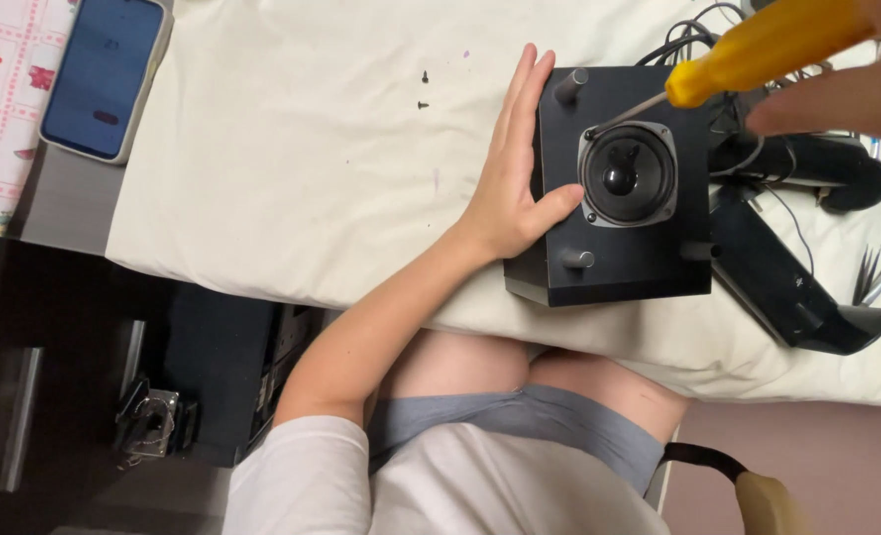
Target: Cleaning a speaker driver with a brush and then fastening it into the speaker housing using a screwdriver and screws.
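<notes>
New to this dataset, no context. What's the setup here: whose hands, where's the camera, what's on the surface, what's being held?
There is no machine: a seated person works with bare hands, filmed by one camera worn on their head and looking straight down, so their lap shows at the bottom. The left hand lies flat against the side of a black speaker box, steadying it. The right hand holds a yellow-handled screwdriver with its tip at a corner of the round speaker driver. The box lies on a cream cloth covering the table. Two small screws lie loose on the cloth, a phone sits at the top left, and black parts with cables lie to the right.
</notes>
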